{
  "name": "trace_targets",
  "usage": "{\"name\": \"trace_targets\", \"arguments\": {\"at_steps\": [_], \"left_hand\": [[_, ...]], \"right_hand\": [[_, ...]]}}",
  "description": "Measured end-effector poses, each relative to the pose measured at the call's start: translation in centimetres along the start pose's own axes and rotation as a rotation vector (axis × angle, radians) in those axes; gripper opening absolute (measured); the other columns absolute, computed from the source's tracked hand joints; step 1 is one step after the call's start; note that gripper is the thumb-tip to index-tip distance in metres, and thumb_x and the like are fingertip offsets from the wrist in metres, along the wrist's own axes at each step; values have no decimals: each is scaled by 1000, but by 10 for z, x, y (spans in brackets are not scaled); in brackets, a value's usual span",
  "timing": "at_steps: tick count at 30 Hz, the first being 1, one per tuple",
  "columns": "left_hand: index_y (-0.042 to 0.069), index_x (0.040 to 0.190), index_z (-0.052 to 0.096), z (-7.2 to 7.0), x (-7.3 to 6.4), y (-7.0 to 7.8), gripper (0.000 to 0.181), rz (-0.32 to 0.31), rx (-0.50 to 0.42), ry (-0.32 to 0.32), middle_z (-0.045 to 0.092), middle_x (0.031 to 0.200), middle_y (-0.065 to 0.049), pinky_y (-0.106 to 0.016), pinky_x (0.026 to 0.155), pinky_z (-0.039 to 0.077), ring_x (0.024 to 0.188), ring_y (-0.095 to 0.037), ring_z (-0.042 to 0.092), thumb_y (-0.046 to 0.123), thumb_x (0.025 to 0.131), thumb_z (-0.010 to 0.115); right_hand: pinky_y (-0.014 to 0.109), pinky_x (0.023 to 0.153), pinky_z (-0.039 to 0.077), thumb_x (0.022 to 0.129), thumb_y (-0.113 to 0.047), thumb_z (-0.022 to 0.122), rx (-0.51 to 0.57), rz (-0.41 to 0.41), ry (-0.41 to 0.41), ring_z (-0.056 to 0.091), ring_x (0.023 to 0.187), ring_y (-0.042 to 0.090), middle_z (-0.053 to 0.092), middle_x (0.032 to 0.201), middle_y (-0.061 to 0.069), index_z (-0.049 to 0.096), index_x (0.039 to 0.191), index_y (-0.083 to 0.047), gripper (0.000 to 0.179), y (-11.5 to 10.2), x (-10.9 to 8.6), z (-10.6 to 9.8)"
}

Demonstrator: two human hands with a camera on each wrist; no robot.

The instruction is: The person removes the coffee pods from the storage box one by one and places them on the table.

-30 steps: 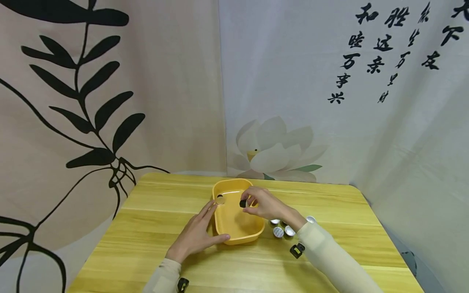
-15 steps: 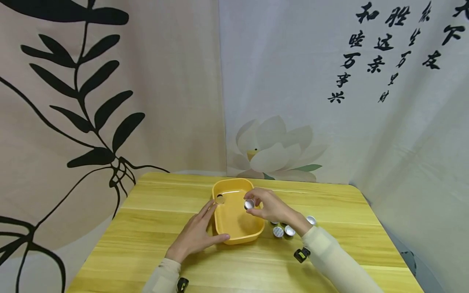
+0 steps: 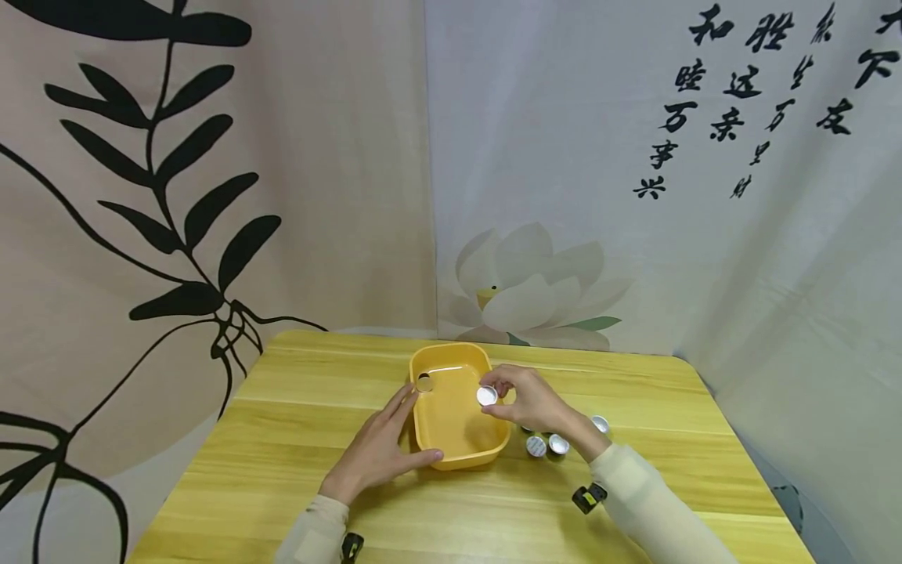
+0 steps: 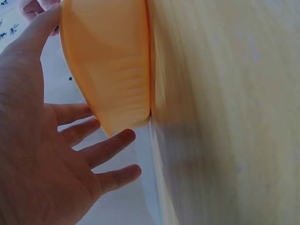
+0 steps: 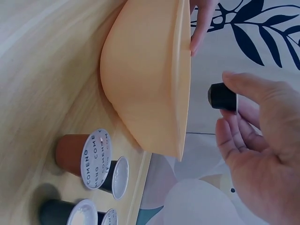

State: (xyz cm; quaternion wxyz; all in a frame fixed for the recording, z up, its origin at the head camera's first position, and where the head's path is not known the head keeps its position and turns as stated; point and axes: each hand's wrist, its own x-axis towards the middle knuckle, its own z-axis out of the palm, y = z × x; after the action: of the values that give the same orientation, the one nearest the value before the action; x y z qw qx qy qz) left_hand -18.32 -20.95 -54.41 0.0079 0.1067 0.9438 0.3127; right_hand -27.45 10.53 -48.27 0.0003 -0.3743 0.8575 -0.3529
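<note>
A yellow plastic tub [image 3: 461, 423] sits on the wooden table. My left hand [image 3: 380, 454] rests along its left side, thumb at the near rim; in the left wrist view the fingers lie fairly straight and spread. Over the tub's right side, my right hand [image 3: 524, 398] pinches a black coffee capsule [image 5: 222, 96] between thumb and fingers. Its pale lid faces the head camera. Inside the tub, at the far left, lies another capsule [image 3: 424, 382] with a gold-toned face.
Several more capsules stand lid up on the table right of the tub, including a brown one [image 5: 72, 153] with a printed lid and a dark one [image 5: 56, 212]. The right forearm partly covers them in the head view. A printed curtain [image 3: 352, 157] hangs behind the table [image 3: 303, 376].
My right hand has turned the capsule, so its lid now shows instead of its black side. It has also shifted slightly to the right. The left hand has stayed on the tub.
</note>
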Motion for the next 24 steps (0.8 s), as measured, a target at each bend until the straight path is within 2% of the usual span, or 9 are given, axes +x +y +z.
{"name": "trace_targets", "arguments": {"at_steps": [5, 7, 10, 15, 24], "left_hand": [[15, 181, 30, 0, 0, 0, 128, -6, -3, -4, 18, 192, -1, -77, 130, 41, 165, -55, 41, 84, 86, 81], [15, 180, 30, 0, 0, 0, 127, -7, -9, -4, 18, 193, -1, -77, 130, 40, 165, -55, 41, 83, 86, 82], [15, 180, 30, -1, 0, 0, 128, -4, -13, -7, 17, 193, -2, -78, 130, 40, 165, -56, 40, 84, 86, 81], [15, 181, 29, -1, 0, 0, 129, -3, -11, -8, 17, 193, -1, -78, 130, 40, 165, -56, 40, 86, 86, 79], [14, 181, 28, -1, -1, 2, 127, 0, -12, -5, 17, 193, -4, -80, 128, 41, 163, -57, 41, 83, 87, 81]], "right_hand": [[46, 97, 67, 94, -18, 94, 28, 11, 23, 74, 103, 20, 82, 115, -2, 80, 126, -7, 36, -3, -8, -4], [49, 100, 67, 95, -18, 93, 46, 8, 35, 74, 106, 17, 82, 118, -1, 80, 125, -8, 34, -4, -12, -6], [49, 102, 68, 96, -16, 92, 78, 13, 43, 75, 106, 14, 81, 121, -1, 80, 125, -12, 32, -5, -19, -9], [49, 100, 70, 96, -11, 91, 144, 29, 40, 75, 106, 17, 79, 121, -1, 78, 126, -11, 32, -6, -32, -14], [43, 94, 70, 99, -16, 89, 155, -5, 83, 75, 105, 16, 78, 125, 2, 78, 128, -16, 31, 5, -63, -19]]}}
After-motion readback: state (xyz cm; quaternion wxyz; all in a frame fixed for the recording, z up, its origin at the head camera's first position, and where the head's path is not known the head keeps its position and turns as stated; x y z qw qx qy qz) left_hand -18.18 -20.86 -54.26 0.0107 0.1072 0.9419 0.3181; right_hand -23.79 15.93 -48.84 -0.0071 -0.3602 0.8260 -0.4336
